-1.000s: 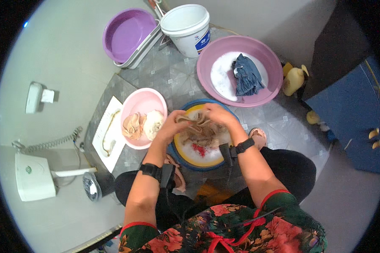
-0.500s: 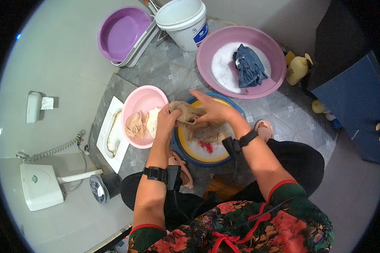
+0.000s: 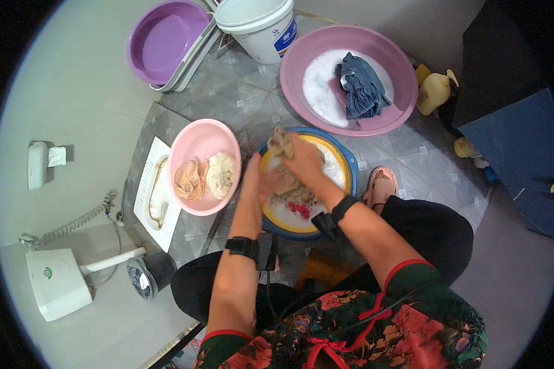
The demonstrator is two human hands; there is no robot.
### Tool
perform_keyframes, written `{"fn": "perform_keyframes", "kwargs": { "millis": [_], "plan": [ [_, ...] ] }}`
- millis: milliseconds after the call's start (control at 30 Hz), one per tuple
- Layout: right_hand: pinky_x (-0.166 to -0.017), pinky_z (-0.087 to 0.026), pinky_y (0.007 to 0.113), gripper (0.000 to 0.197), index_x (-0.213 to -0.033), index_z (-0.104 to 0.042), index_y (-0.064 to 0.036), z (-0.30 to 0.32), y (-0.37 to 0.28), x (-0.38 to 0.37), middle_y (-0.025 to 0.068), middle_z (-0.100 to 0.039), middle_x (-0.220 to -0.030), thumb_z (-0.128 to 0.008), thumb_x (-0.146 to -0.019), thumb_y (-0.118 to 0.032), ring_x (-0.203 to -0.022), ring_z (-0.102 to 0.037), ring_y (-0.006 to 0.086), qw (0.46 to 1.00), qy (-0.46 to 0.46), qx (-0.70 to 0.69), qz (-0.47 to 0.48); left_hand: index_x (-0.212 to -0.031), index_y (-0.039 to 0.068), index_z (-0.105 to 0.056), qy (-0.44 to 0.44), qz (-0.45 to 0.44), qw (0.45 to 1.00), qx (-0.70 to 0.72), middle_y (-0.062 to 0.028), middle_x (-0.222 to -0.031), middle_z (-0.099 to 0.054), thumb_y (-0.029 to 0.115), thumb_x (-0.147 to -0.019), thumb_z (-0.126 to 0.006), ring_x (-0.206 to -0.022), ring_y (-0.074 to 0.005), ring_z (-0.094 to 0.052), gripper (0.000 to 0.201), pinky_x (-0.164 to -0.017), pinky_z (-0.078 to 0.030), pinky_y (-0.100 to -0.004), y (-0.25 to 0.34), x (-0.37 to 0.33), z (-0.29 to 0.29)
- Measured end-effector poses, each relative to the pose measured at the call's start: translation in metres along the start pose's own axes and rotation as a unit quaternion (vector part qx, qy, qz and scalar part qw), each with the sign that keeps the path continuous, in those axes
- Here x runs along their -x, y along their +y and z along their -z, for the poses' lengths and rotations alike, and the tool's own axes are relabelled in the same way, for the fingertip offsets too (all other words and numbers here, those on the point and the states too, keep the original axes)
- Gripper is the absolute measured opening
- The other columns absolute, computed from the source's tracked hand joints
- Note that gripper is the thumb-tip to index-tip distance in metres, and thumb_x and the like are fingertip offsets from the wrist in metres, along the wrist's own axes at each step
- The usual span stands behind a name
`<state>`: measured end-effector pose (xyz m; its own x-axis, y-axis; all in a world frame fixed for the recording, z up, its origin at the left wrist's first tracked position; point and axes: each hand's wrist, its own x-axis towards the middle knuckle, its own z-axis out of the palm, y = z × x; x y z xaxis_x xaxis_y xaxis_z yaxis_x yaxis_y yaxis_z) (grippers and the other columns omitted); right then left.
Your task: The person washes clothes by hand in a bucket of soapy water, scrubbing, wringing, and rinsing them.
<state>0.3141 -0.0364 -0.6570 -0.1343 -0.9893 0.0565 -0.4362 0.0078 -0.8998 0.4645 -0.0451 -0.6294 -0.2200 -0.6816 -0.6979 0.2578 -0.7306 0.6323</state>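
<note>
A brown, fuzzy wet cloth (image 3: 280,142) is bunched over a yellow basin (image 3: 284,225) that sits inside a blue basin (image 3: 352,169). My right hand (image 3: 305,162) is closed around the cloth, and a wad of it sticks up past the fingers. Beside it, at the left rim, my left hand (image 3: 262,179) is smeared by motion against the lower part of the cloth; whether its fingers grip cannot be made out. Cloudy, foamy water fills the yellow basin, with a small red piece (image 3: 299,211) near its front.
A pink basin (image 3: 188,132) with beige and cream cloths stands left, beside a squat toilet (image 3: 146,215). Beyond are a mauve tub (image 3: 406,114) with suds and denim, a white bucket (image 3: 252,31) and a purple basin (image 3: 166,43). A pump bottle (image 3: 435,93) stands right.
Both hands have shifted lower, over the yellow basin. My right hand, spread beside the cloth before, now grips it; my left hand has moved down to the basin's left side.
</note>
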Motion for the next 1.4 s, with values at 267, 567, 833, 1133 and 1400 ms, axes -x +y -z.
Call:
{"fn": "perform_keyframes", "kwargs": {
  "millis": [267,567,833,1133,1400],
  "plan": [
    [-0.087,-0.045,0.044,0.055,-0.123,-0.046,0.0017,-0.071,-0.041,0.050,0.0262,-0.059,-0.105,-0.064,-0.075,-0.017,-0.100,-0.057,0.0404,0.963,-0.046,-0.256,-0.078,-0.129,0.007,-0.046,0.056,0.032,0.978,0.199,-0.0131,-0.118,-0.056,0.032,-0.092,-0.052,-0.104,-0.0299,-0.057,0.045,-0.086,-0.049,-0.0434,-0.067,0.008,0.031],
    [-0.066,-0.050,0.047,0.040,-0.112,-0.050,-0.0023,-0.063,0.073,0.026,0.0203,-0.062,-0.078,-0.062,-0.077,-0.018,-0.076,-0.064,0.0344,0.979,0.003,0.086,-0.186,-0.126,0.004,-0.048,0.083,0.047,0.978,0.186,-0.0136,-0.121,-0.055,0.025,-0.093,-0.050,-0.107,-0.0323,-0.055,0.039,-0.086,-0.049,-0.0494,-0.106,-0.050,0.024],
    [-0.075,-0.048,0.048,0.051,-0.116,-0.048,0.0014,-0.094,0.040,0.037,0.0247,-0.061,-0.093,-0.065,-0.072,-0.018,-0.085,-0.060,0.0416,0.989,0.058,-0.001,-0.138,-0.125,0.004,-0.048,0.095,0.051,0.970,0.218,-0.0135,-0.121,-0.056,0.020,-0.093,-0.047,-0.106,-0.0281,-0.056,0.036,-0.089,-0.048,-0.0456,-0.098,-0.057,0.042],
    [-0.096,-0.039,0.036,0.087,-0.143,-0.021,-0.0079,-0.027,0.094,-0.012,0.0184,-0.045,-0.128,-0.074,-0.077,-0.026,-0.113,-0.049,0.0284,0.878,-0.106,-0.359,-0.297,-0.120,0.002,-0.053,0.054,-0.008,0.976,0.211,-0.0124,-0.117,-0.058,0.024,-0.091,-0.049,-0.105,-0.0243,-0.057,0.036,-0.090,-0.047,-0.0369,-0.062,-0.040,0.038],
    [-0.084,-0.046,0.029,0.052,-0.119,-0.053,-0.0077,-0.004,0.075,-0.004,0.0067,-0.059,-0.109,-0.077,-0.076,-0.025,-0.097,-0.058,0.0160,0.872,-0.321,-0.246,-0.275,-0.120,0.002,-0.052,0.049,-0.006,0.990,0.129,-0.0099,-0.118,-0.058,0.030,-0.091,-0.052,-0.106,-0.0232,-0.057,0.039,-0.089,-0.047,-0.0363,-0.058,-0.036,0.027]
  ]
}}
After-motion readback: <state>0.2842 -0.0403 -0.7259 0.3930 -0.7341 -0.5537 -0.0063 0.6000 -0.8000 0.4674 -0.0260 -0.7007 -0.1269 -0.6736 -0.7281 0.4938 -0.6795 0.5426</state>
